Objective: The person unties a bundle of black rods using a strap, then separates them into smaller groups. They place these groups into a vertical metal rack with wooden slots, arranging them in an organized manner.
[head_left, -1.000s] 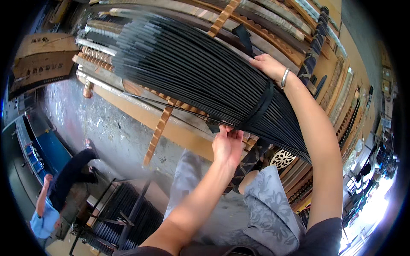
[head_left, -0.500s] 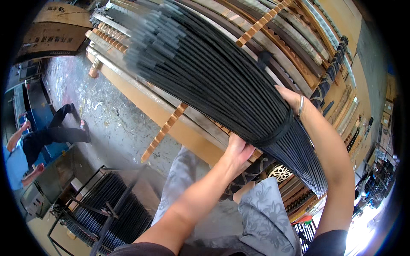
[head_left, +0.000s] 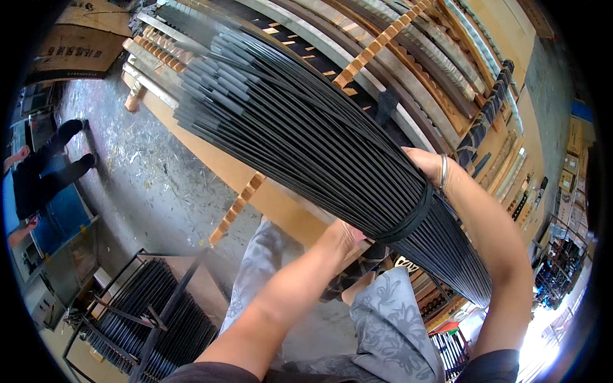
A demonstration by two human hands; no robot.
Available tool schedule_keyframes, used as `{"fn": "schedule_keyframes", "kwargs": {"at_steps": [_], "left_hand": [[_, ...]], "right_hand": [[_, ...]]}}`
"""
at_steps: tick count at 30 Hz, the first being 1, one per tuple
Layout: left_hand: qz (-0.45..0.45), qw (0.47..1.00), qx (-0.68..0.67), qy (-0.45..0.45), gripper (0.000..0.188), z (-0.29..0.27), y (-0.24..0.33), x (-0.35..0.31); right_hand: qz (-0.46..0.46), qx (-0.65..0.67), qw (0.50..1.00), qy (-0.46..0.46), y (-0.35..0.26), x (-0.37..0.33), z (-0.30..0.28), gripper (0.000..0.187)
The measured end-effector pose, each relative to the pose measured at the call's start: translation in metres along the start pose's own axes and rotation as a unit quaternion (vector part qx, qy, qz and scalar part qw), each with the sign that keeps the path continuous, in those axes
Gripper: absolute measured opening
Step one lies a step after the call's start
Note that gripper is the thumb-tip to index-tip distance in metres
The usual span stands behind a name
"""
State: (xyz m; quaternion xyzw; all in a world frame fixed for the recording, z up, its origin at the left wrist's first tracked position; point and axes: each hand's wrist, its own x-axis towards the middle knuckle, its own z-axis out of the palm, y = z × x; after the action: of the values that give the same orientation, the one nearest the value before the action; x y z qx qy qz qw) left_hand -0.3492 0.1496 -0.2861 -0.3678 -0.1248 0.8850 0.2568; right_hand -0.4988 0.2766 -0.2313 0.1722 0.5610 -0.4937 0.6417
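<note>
A thick bundle of thin black rods with grey sleeved ends slants across the middle, fanned wide at the upper left. Near its lower right a black band cinches the rods. My left hand grips the bundle from below, just left of the band; its fingers are hidden under the rods. At the far side, my right hand holds the bundle, fingers tucked out of sight behind it. The bundle is above a rack of long mouldings.
Long wood and metal strips lie behind the bundle between notched wooden bars. A metal frame cart with black rods stands at lower left. Another person's legs show at far left. Cartons are stacked upper left.
The bundle has shifted slightly left with both hands, and its fanned end has tilted, uncovering more of the rack behind. The other person has moved toward the left edge.
</note>
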Motion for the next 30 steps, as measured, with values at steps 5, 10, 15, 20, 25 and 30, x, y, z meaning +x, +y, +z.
{"fn": "schedule_keyframes", "kwargs": {"at_steps": [5, 10, 15, 20, 25, 30], "left_hand": [[0.028, 0.999, -0.017, 0.020, 0.035, 0.000, -0.001, 0.000], [0.050, 0.997, -0.038, 0.036, 0.034, 0.002, 0.000, -0.002], [0.065, 0.995, -0.065, 0.047, 0.034, 0.006, -0.004, -0.014], [0.048, 0.997, 0.043, 0.046, 0.033, -0.003, 0.000, -0.087], [0.262, 0.590, 0.762, 0.057, 0.037, 0.046, 0.029, -0.167], [0.425, 0.066, 0.901, -0.060, 0.063, 0.138, 0.046, -0.131]], "right_hand": [[-0.126, -0.056, 0.986, 0.098, 0.001, -0.009, 0.022, 0.030], [-0.241, -0.331, 0.891, 0.198, -0.018, -0.037, 0.036, 0.045], [-0.276, -0.317, 0.868, 0.263, -0.014, -0.036, 0.027, 0.046], [-0.345, -0.207, 0.849, 0.342, -0.004, -0.036, 0.037, 0.039], [-0.400, 0.054, 0.864, 0.301, 0.019, -0.052, 0.060, 0.043], [-0.447, -0.025, 0.849, 0.281, 0.033, -0.068, 0.077, 0.042]]}}
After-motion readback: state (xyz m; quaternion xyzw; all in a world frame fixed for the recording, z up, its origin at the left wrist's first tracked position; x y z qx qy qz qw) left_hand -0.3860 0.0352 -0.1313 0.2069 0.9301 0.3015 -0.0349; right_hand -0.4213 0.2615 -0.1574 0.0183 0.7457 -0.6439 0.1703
